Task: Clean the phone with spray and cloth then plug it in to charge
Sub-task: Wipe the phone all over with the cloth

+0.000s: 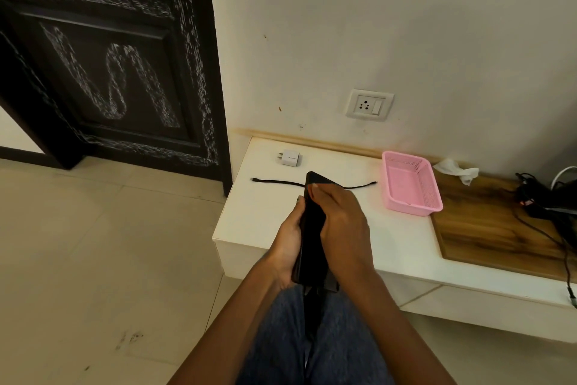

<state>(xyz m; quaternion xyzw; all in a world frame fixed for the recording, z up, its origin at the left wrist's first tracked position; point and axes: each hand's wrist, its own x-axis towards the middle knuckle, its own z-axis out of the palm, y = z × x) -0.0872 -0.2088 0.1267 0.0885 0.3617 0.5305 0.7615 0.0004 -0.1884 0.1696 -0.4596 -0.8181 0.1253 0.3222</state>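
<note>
— Where's the phone?

— Held edge-on above the front edge of the white shelf, a thin black slab, glossy and dark.

— And the grip?

— The left hand cups it from below, fingers curled round it. The right hand presses on top with a black cloth hanging below.

— The charger?

— Near the shelf's back left corner, with the cable just in front.

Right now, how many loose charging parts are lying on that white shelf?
2. A white charger adapter lies near the wall, left of the pink basket. A black cable lies stretched in front of it, partly hidden behind the phone. Others may be hidden.
</note>
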